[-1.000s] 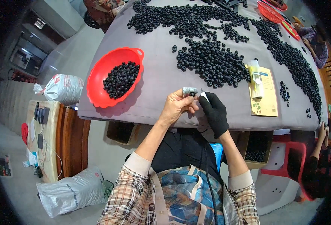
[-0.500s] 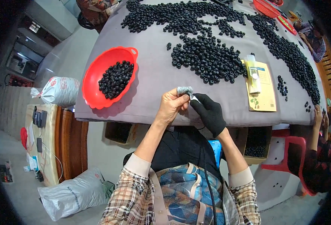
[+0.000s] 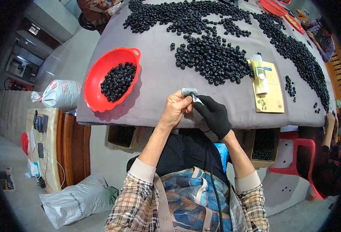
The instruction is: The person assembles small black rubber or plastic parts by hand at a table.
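Grey cloth-covered surface [image 3: 155,79], indoors. Small white tool [image 3: 197,99]: lying between the hands, above the near edge; gloved right hand [image 3: 217,116] pinching it. Bare left hand [image 3: 174,108]: fingertips meeting the right's, seemingly gripping a hidden piece. Step, apparently: working that piece; the move is calling for a steady pinch. Outward: black round pieces [image 3: 213,62] spreading toward the far edge, running out of frame; red bowl [image 3: 95,83] sitting by the left edge. Tool's tip: hiding behind fingers.

Left of the two gripping hands [image 3: 174,110] [image 3: 215,117] are one red scalloped bowl [image 3: 94,83] and two white sacks [image 3: 64,96] [image 3: 75,201]; right, one yellow booklet [image 3: 274,91]. Two cardboard boxes [image 3: 133,141] [image 3: 265,164] flank them lower down. Beyond, black ring-shaped pieces [image 3: 213,60] are too many to count.
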Motion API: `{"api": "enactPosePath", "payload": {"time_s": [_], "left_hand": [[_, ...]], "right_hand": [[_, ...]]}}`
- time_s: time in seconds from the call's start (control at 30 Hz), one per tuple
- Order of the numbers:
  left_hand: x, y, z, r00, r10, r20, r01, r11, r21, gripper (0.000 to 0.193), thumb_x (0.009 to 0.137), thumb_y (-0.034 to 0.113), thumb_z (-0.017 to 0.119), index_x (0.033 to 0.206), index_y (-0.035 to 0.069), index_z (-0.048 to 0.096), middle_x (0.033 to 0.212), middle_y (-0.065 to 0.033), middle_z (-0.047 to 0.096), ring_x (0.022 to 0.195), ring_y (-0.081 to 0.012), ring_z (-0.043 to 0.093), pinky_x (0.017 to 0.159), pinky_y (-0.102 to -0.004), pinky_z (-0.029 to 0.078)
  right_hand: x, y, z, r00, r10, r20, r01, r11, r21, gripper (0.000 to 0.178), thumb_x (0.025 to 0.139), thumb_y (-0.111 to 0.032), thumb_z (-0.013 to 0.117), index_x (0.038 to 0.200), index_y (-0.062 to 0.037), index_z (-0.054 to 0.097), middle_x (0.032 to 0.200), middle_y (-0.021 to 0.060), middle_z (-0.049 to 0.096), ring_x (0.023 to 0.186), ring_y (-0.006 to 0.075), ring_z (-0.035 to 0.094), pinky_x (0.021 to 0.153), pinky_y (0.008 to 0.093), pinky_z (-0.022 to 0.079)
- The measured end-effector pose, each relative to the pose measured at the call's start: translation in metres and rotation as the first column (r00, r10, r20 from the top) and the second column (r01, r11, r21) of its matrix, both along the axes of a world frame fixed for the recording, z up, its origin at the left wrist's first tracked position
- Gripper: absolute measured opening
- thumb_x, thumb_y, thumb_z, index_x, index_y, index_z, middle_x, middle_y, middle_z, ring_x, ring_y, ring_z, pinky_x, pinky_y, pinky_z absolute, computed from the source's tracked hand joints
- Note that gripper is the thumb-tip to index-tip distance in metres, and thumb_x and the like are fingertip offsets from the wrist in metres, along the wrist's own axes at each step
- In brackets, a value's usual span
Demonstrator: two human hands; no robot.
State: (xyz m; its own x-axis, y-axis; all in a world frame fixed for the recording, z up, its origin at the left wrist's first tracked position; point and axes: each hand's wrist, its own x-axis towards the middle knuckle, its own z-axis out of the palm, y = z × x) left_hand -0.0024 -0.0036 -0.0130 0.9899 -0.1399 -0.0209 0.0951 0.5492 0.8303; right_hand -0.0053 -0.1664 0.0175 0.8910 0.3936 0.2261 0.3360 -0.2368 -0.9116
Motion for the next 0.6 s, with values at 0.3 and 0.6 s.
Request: {"api": "enactPosePath", "payload": {"time_s": [0.3,0.6], "left_hand": [[-0.0004,-0.0014,0.0021,0.999,0.034,-0.03,-0.033,0.999,0.024,0.011,0.086,0.009,0.056,0.094,0.003,0.061,0.067,0.002,0.056,0.053,-0.0039,0.048,0.047,-0.0156,0.035],[-0.0007,-0.0014,0.0018,0.999,0.012,-0.041,-0.013,1.0,-0.01,0.013,0.085,0.009,0.057,0.095,0.002,0.061,0.067,0.0019,0.056,0.053,-0.0038,0.047,0.048,-0.016,0.036]], "right_hand": [[0.0011,0.0012,-0.0002,1.0,-0.001,0.0,0.001,1.0,-0.02,0.023,0.087,-0.02,0.053,0.105,-0.008,0.059,0.097,0.0094,0.063,0.086,0.0241,0.063,0.073,0.0295,0.049],[0.0028,0.0011,0.0001,1.0,-0.015,-0.019,0.014,1.0,-0.017,0.024,0.086,-0.02,0.053,0.107,-0.008,0.058,0.097,0.01,0.063,0.087,0.0253,0.063,0.072,0.0301,0.048]]}}
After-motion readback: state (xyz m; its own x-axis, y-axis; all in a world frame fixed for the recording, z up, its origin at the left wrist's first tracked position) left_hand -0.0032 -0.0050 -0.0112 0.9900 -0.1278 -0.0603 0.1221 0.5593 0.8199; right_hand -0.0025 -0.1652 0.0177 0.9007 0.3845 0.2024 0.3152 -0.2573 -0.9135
